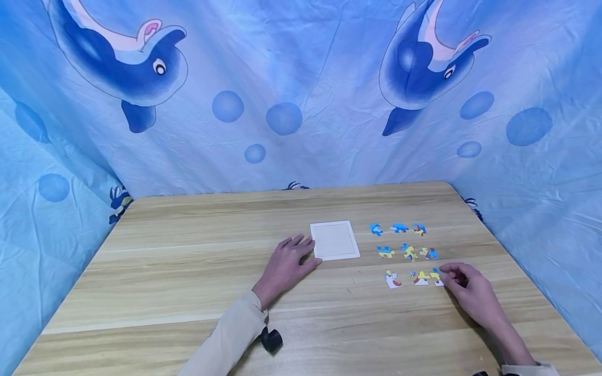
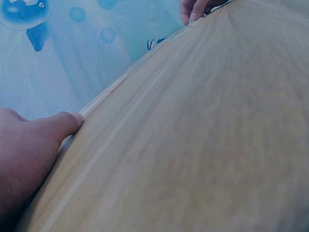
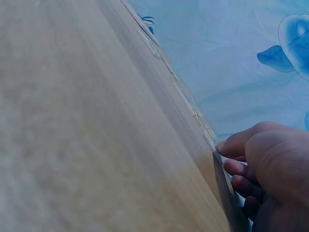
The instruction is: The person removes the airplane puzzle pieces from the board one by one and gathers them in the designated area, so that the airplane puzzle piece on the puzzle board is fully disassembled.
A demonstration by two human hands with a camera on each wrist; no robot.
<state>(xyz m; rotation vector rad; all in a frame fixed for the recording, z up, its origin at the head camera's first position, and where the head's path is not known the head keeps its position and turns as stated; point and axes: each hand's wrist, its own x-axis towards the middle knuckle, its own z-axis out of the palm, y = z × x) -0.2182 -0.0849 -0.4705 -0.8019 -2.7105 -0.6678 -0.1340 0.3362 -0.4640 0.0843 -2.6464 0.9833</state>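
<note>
A white square puzzle tray (image 1: 335, 241) lies on the table. At its left edge rests my left hand (image 1: 289, 267), fingers loosely spread, thumb at the lower left corner; the left wrist view shows this thumb (image 2: 67, 124) beside the tray's edge. On the right, jigsaw pieces lie in three rows: blue pieces (image 1: 399, 228) at the back, yellow and blue ones (image 1: 409, 252) in the middle, white and yellow ones (image 1: 393, 280) in front. My right hand (image 1: 475, 292) pinches the front row's rightmost puzzle piece (image 1: 436, 274) at its right side, the other fingers curled under.
The wood-grain table (image 1: 155, 271) spreads out to the left and in front. A blue curtain (image 1: 301, 62) printed with dolphins and bubbles hangs behind and along the sides. A black wrist strap device (image 1: 271, 340) sits at my left cuff.
</note>
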